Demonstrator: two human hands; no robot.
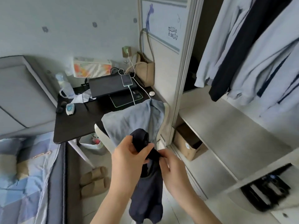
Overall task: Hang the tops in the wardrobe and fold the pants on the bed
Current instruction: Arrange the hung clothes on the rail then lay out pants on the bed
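**Dark top bunched in both hands, no hanger in sight**

I'm watching both hands working a dark navy soft cloth garment (146,191) just in front of the open white wardrobe (226,143). The left hand (127,152) is curling its fingers round the bunched upper end, thumb pressing into the fold; the right hand (169,160) is pinching the cloth just beside it. The rest is hanging loose below both wrists, clear of the floor as far as I can tell.

Risk as I'm judging it: the grip is sitting on a wad, not on a shoulder seam, so the garment could be slipping or twisting as it gets opened out. I'm seeing no hanger in either hand, so hanging could be stalling here. Whether this is a top or pants, I cannot tell.

Left of the wardrobe, a pale blue cloth garment (134,120) is draping over a white chair back, right behind the hands and close enough to snag. Beyond it, the black desk (77,125) is carrying a black laptop (106,86) and a charging phone (127,80). Inside the wardrobe, pale blue and navy hanging tops (252,50) are crowding the rail. The blue patchwork bed (24,175) is lying far left of the wardrobe.
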